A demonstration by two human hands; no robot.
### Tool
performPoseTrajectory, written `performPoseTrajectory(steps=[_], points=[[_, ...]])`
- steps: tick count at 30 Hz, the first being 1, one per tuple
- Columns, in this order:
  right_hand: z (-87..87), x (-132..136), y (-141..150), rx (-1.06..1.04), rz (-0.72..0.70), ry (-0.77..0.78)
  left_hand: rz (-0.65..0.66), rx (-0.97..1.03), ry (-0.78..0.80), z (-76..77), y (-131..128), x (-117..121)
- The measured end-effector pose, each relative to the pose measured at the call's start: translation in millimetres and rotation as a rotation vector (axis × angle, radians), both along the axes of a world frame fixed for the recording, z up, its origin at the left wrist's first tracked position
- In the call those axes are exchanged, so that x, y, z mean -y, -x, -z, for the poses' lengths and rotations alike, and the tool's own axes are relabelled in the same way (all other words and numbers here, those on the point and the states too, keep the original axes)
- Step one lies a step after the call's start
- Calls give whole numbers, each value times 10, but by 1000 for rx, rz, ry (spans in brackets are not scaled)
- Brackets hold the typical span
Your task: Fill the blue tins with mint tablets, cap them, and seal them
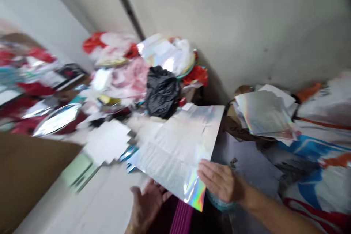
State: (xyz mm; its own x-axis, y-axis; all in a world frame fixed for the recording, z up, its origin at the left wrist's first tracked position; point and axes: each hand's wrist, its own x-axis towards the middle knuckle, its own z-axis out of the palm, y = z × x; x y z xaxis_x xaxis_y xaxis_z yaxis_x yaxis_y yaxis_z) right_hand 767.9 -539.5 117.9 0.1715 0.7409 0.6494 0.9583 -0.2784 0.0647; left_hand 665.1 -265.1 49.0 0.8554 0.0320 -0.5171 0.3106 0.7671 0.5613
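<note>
A shiny holographic sheet with rainbow glints tilts in front of me at the table's edge. On its right edge my right hand lies with fingers flat over the top, gripping it; the thumb is hidden beneath. Below the sheet's lower left edge is my left hand, palm up, thumb apart from the fingers. Some of its fingertips reach under the sheet, and I cannot tell whether they touch it.
White cut card pieces and a pale green box lie on the white table. Behind are a black plastic bag and heaped wrappings. More holographic sheets are stacked at right. A brown cardboard panel stands at left.
</note>
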Motion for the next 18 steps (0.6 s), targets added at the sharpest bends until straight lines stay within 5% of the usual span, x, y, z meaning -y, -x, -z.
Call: performPoseTrajectory(steps=[4, 9, 15, 18], points=[[-138, -904, 541, 102, -418, 12, -290, 49, 69, -326, 845, -744], [-440, -1748, 1244, 249, -775, 13, -277, -225, 51, -451, 1878, -1305], [-986, -2715, 2138, 387, -912, 20, -356, -130, -50, -744, 2866, -1980], [-960, -3133, 2455, 383, -924, 75, -430, -192, -171, -736, 3353, -2420]])
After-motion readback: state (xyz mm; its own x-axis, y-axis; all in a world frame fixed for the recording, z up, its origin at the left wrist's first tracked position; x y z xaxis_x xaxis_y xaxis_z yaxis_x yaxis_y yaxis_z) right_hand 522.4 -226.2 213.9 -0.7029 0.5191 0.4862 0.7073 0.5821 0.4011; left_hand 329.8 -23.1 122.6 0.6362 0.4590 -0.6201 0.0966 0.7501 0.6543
